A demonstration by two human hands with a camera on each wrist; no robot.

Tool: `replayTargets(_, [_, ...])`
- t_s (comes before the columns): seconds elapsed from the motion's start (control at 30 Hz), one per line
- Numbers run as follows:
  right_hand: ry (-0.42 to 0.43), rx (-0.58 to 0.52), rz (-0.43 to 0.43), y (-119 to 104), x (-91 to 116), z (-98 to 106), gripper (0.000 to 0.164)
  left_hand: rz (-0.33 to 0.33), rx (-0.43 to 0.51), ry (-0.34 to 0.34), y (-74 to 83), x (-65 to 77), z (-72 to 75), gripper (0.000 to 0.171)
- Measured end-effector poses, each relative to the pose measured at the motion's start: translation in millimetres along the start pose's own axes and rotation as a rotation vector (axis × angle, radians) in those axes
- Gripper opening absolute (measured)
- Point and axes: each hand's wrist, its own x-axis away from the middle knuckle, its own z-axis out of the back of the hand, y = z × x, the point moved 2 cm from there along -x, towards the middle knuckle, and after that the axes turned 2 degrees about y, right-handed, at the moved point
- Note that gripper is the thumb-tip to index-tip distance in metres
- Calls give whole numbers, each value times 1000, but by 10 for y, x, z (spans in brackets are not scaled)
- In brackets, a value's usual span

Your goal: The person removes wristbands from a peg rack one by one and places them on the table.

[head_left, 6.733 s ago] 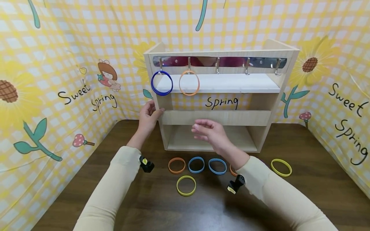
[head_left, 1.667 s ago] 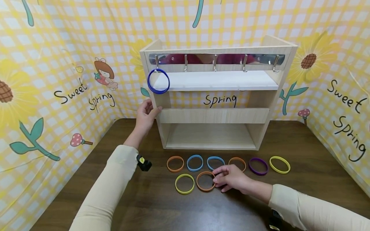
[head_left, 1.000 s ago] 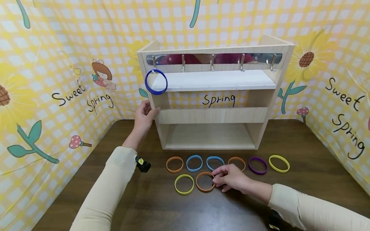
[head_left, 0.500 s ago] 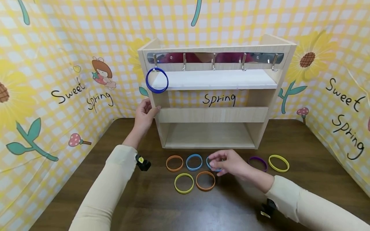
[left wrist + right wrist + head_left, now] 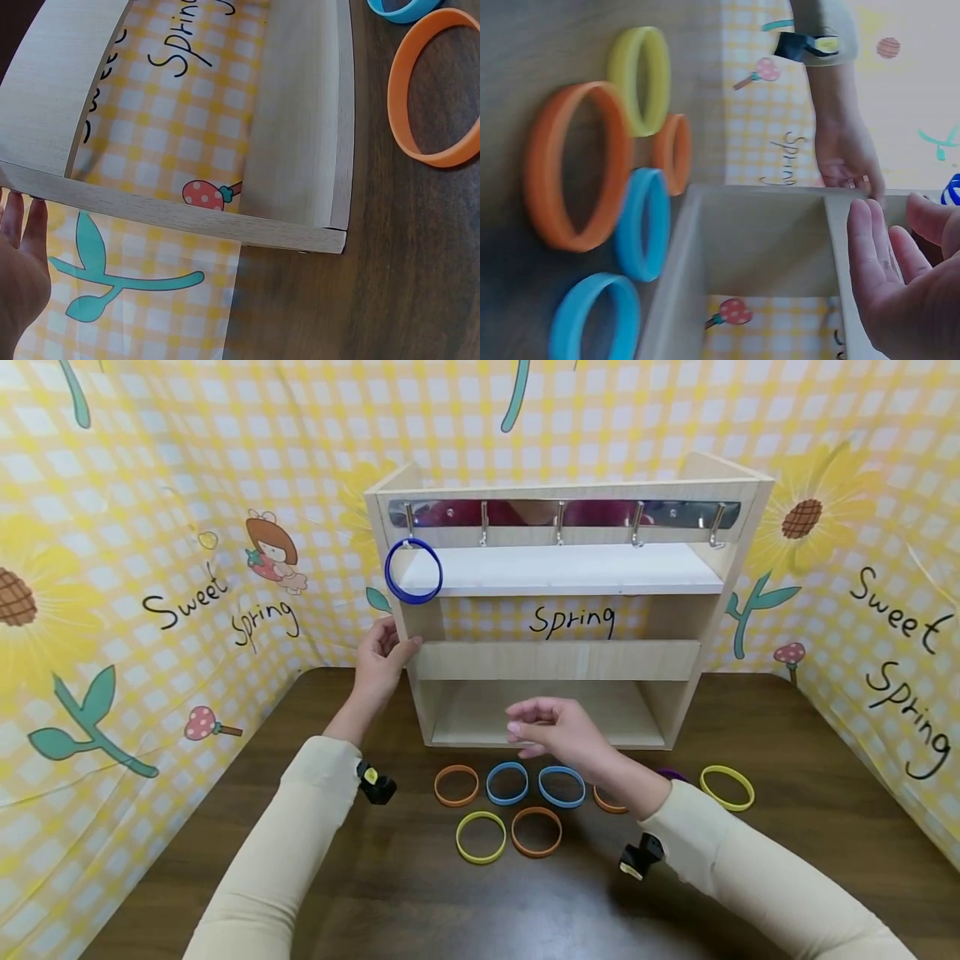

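Note:
My left hand point(image 5: 378, 664) grips the left side panel of a small wooden shelf point(image 5: 558, 661), thumb at its front edge. In the left wrist view its fingers point(image 5: 34, 229) touch the panel's outer face. My right hand point(image 5: 566, 733) hovers before the shelf's lower compartment, fingers loosely bent and holding nothing. A dark blue wristband point(image 5: 415, 601) hangs from the leftmost hook of the metal hook rail point(image 5: 525, 514); the other hooks are bare. On the table, an orange wristband point(image 5: 536, 855) lies beside a yellow wristband point(image 5: 481, 861) in the front row.
Behind them lie an orange band point(image 5: 456, 804), two light blue bands point(image 5: 507, 803), another orange band point(image 5: 611, 810), a purple band point(image 5: 672, 773) and a yellow band point(image 5: 737, 809). My right forearm partly covers the orange and purple ones. A checked cloth point(image 5: 225, 460) surrounds the table.
Earlier an orange wristband hung on the second hook; now that hook is bare and an orange band lies in the front row. My right hand left it and rose toward the shelf.

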Motion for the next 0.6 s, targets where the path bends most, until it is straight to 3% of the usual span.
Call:
replayTargets(0.37, [33,-185,124,-513,-349,-238,35,4,-9,0,5,-13,-6,40])
replayTargets(0.6, [79,-284,149,-820,-545,-357,29,-15,1,4,2,-2,0,40])
